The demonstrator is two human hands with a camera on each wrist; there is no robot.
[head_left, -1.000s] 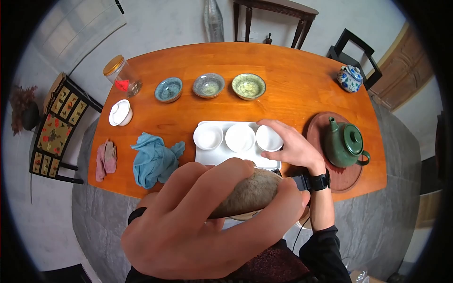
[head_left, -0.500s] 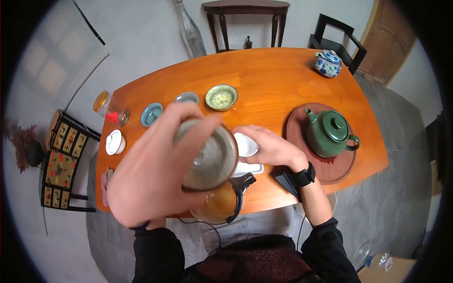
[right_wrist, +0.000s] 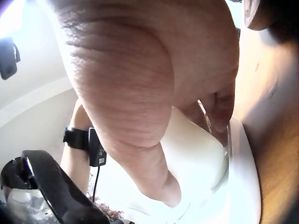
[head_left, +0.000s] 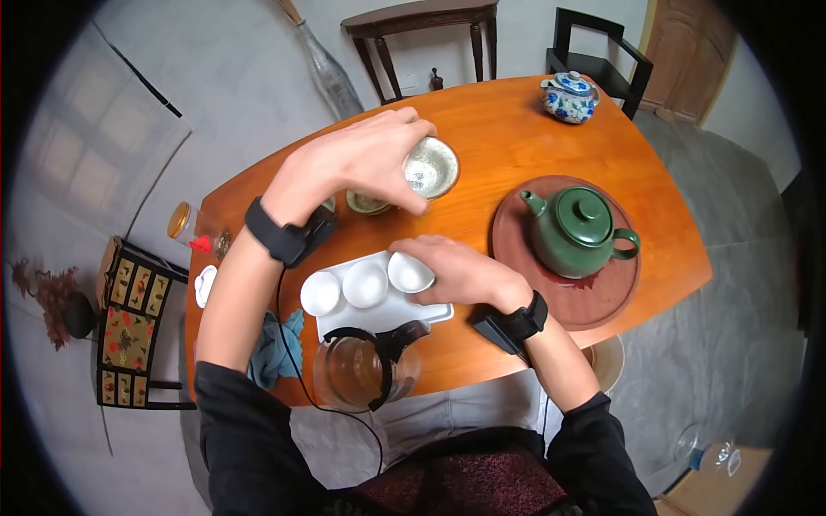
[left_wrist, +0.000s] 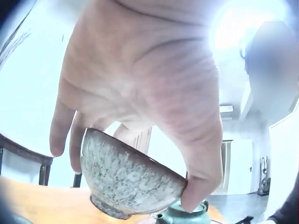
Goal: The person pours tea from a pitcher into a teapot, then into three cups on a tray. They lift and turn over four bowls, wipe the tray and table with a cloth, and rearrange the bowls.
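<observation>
My left hand holds a speckled grey-green bowl over the far part of the table. In the left wrist view the bowl hangs tilted, with the thumb at one side of its rim and fingers at the other. Beneath this hand another bowl is partly hidden. My right hand grips the right-hand white cup, thumb and fingers around its side, at the white tray. Two more white cups stand in line beside it.
A glass pot with a black handle stands at the near edge. On the right, a green teapot sits on a round brown tray. A blue cloth, a lidded jar and a blue-white pot are around the table.
My left hand has carried the bowl from close before the camera to the table's far side. The right hand stays at its white cup. The head view has shifted.
</observation>
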